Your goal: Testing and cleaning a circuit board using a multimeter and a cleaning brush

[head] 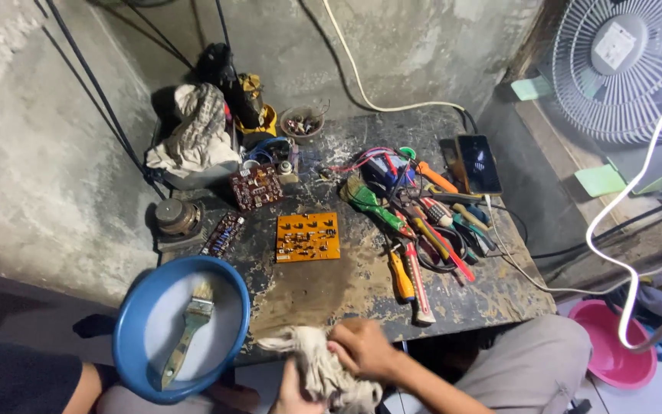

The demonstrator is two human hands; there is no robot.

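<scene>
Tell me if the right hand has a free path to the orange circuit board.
Probably yes: the right hand grips a rag at the table edge, and only bare tabletop lies before the orange circuit board.

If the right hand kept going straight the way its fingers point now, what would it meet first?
The right hand points left across the crumpled whitish rag it grips. Beyond the rag, the first thing in line is probably the round blue plastic basin holding a paintbrush, though depth is unclear.
</scene>
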